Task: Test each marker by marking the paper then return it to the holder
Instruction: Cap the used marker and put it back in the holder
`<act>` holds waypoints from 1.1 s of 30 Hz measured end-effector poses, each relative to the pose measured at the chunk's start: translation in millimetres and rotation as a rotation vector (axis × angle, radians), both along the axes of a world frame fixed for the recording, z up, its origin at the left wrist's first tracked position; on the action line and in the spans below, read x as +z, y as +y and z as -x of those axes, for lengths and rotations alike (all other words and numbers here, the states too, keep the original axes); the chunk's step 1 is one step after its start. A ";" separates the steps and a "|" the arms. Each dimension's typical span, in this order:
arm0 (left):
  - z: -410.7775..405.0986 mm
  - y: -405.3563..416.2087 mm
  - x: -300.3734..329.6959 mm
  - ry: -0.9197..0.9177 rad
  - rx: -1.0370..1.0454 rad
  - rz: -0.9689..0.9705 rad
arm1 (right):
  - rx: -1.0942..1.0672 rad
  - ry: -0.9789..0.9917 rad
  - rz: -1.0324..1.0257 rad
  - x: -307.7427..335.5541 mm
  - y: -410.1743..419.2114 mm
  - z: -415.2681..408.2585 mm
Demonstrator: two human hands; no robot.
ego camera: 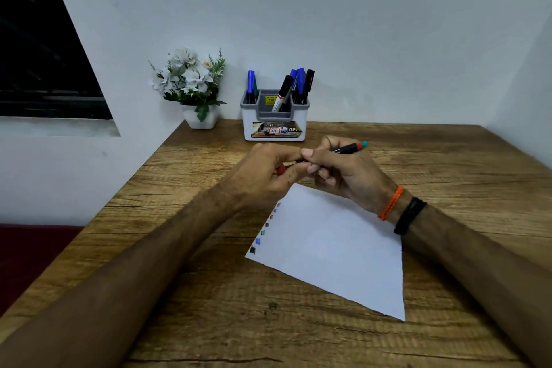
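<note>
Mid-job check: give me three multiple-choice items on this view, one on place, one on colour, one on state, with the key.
1. Where is the holder?
A. on the paper
B. at the table's far edge, right of the flower pot
C. on the floor

2. What colour is the band nearest the right hand?
A. orange
B. green
C. white

3. What is happening with the marker?
A. it stands in the holder
B. it lies on the paper
C. both hands hold it above the table

Key: B, the holder stands beside the flower pot by the wall; A, the orange band sits before the black one; C, the left hand and right hand grip it above the paper.
</note>
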State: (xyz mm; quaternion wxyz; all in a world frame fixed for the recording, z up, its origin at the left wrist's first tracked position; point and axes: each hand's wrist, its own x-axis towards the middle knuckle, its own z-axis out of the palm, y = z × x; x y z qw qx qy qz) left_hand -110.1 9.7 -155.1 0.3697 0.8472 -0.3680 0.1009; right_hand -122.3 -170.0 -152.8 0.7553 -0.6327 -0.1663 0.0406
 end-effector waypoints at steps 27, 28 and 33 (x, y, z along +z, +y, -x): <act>-16.7 20.9 -4.6 0.099 0.321 -0.309 | 0.004 -0.037 0.377 -9.6 7.2 7.3; -17.0 20.5 -4.6 0.105 0.321 -0.312 | -0.003 -0.038 0.381 -8.7 7.0 6.9; -19.1 21.2 -6.5 0.102 0.330 -0.318 | -0.022 -0.057 0.436 -10.0 8.9 4.6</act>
